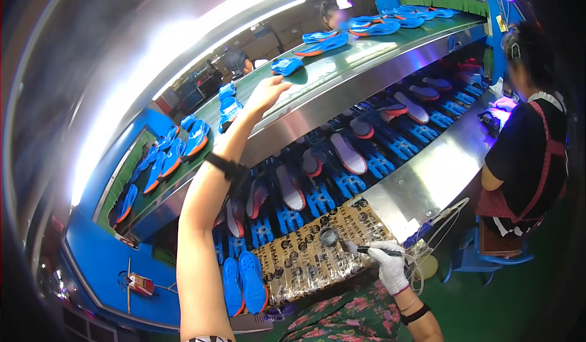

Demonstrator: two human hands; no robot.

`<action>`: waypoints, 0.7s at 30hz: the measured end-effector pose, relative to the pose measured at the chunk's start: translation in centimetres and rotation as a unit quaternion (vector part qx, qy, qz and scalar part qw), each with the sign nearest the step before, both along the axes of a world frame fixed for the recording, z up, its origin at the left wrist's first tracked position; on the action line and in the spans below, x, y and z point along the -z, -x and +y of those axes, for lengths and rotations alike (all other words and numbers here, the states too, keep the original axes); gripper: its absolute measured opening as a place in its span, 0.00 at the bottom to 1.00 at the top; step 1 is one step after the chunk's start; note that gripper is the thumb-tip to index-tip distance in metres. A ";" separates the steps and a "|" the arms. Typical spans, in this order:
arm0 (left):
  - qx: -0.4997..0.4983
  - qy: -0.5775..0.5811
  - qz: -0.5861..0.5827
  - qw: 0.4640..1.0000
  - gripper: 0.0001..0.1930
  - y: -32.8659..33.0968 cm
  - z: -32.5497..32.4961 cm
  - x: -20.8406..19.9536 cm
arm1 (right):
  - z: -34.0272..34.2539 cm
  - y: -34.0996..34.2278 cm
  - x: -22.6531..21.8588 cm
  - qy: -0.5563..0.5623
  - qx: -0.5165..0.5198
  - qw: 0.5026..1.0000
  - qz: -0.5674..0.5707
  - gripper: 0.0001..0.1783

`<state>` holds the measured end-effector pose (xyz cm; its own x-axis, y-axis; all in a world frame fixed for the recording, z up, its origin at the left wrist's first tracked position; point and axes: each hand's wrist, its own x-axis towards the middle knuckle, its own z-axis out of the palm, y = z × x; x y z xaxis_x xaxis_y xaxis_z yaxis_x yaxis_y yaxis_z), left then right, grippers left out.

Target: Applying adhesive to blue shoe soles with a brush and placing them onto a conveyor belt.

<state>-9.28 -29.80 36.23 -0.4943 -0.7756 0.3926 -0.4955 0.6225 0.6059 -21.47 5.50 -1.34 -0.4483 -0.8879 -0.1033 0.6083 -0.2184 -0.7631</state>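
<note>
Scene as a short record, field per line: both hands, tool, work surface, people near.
left: bare hand reaching up at a blue sole on the green belt; contact unclear
right: white-gloved hand holding a dark-handled brush
near brush tip: round metal cup
work surface: brown printed sheet, pair of blue soles at its left
co-worker: at right, black top, red apron
</note>
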 end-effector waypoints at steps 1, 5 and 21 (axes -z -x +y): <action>-0.025 0.071 -0.123 0.989 0.35 1.5 -1.8 -0.7 | -0.2 -0.1 -0.3 0.015 0.003 1.000 0.002 0.09; -0.073 0.208 -0.369 0.903 0.31 5.5 -7.5 -2.4 | -0.6 0.1 -0.6 0.036 0.003 0.999 0.005 0.09; -0.168 0.181 -0.450 0.858 0.35 6.6 -16.2 -2.6 | 0.1 0.9 -1.7 0.023 -0.005 0.994 0.109 0.09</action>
